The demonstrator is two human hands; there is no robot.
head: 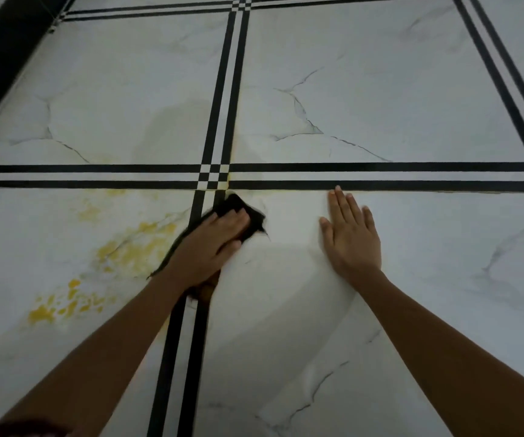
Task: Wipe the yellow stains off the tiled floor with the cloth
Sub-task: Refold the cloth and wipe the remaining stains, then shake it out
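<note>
Head view: the left hand point(213, 244) lies flat on a dark cloth point(256, 220). Its fingers are fairly straight and press down rather than curling round the cloth, which probably puts the palm's weight into the rub. The cloth pokes out just beyond the fingertips and trails back along the little-finger side. It sits near where the black stripes point(380, 167) of the floor point(380, 89) cross.

The right hand point(352, 238) is spread on bare tile, off to the thumb side of the left hand and apart from the cloth. Its fingers are straight and hold nothing, and it looks to be a prop for the leaning body.

There is one cloth and two hands. I make out four patches of yellow stains point(147, 244), all on the little-finger side of the left hand:
- One patch is just beside that hand.
- A brighter patch lies further back towards the person.
- Two faint patches lie further out.

A pale yellow tinge also runs along the stripe just past the fingertips. By the look of it, most of the wiping is yet to do.
</note>
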